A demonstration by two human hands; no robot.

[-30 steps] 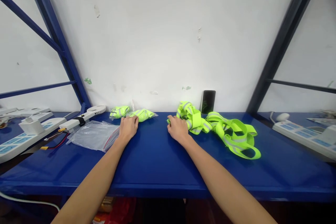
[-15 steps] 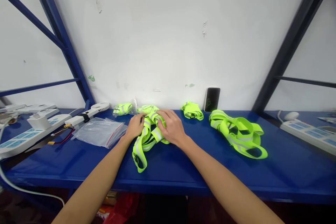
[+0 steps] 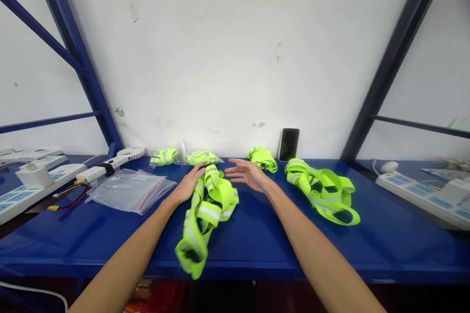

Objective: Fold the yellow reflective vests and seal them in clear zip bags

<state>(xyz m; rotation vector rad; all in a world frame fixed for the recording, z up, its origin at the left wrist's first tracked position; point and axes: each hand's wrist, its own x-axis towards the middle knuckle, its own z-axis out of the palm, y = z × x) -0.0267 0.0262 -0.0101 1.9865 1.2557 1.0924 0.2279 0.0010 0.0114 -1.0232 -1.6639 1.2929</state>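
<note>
A loosely bunched reflective safety vest (image 3: 207, 215) is lying on the shelf in front of the person, its neon yellow-green bands crossing in loose loops and its grey reflective stripes showing, with one looped end trailing toward the shelf's front edge. The left hand (image 3: 189, 184) is lying open, fingers extended and gripping nothing, just beside the vest's upper left side. The right hand (image 3: 247, 176) is spreading open too, empty and just right of the vest, with a gap between them. Another neon vest (image 3: 323, 193) is sprawling further right, while a small folded vest (image 3: 263, 159) is sitting near the wall beside a leaning smartphone (image 3: 289, 144). Two bagged, folded vests (image 3: 164, 157) (image 3: 201, 158) are lying along the back, near a flat transparent zip bag (image 3: 130, 190). The blue steel shelf (image 3: 257, 264) is stretching across the view — white power strips (image 3: 422, 195) are lying at its right end, a white handheld fan (image 3: 130, 153) at its left — and blue steel uprights (image 3: 75, 68) are rising against a scuffed white wall (image 3: 220, 58).
</note>
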